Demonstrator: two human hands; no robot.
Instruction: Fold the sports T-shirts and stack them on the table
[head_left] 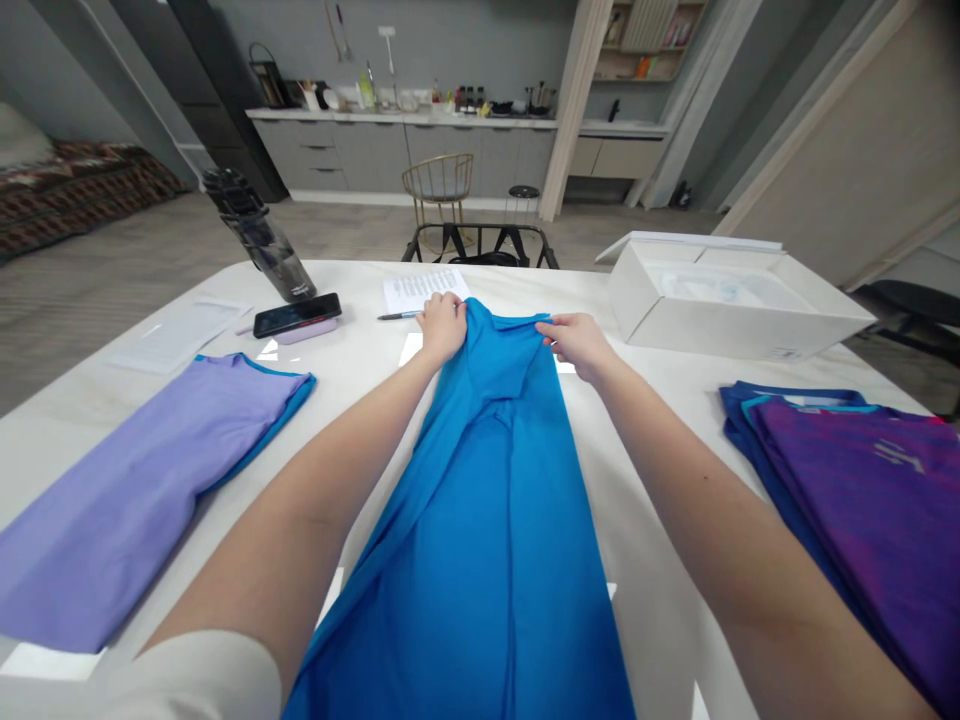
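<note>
Two garments already lie folded — lavender shirt (142, 480) left, purple stack (862, 480) right. Your left hand (441, 326) and right hand (577, 342) pinch the blue shirt's (487, 500) far edge mid-table — its length looks unfolded yet.

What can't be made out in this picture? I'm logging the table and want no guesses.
Head view:
- Blue garment: near end cut off by the bottom edge.
- Left hand and right hand: fingertips tucked into the cloth's far edge.
- Printed sheet: text too small.
- Purple shirt: cut by the right edge.
- White box: contents unclear.
</note>
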